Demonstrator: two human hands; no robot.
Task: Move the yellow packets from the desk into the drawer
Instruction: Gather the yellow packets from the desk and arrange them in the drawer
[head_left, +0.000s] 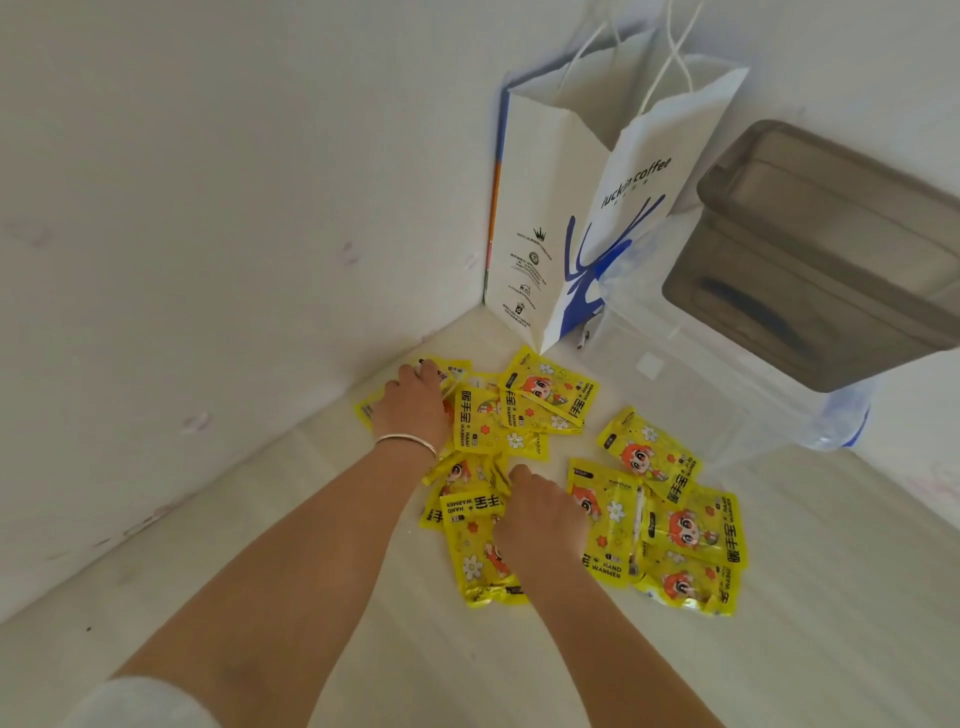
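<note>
Several yellow hand-warmer packets (670, 525) lie scattered on the pale desk (779, 649) near the wall corner. My left hand (413, 402), with a silver bracelet at the wrist, rests palm down on the far-left packets (488, 421), fingers spread. My right hand (540, 519) is curled over the packets in the middle of the pile (478, 561), fingers bent down onto them. Whether either hand has gripped a packet is hidden under the palms. No drawer is in view.
A white and blue paper coffee bag (587, 208) stands in the corner behind the packets. To its right sits a clear plastic storage box (727, 395) with a grey lid (831, 249). White walls (208, 208) close in the left and back.
</note>
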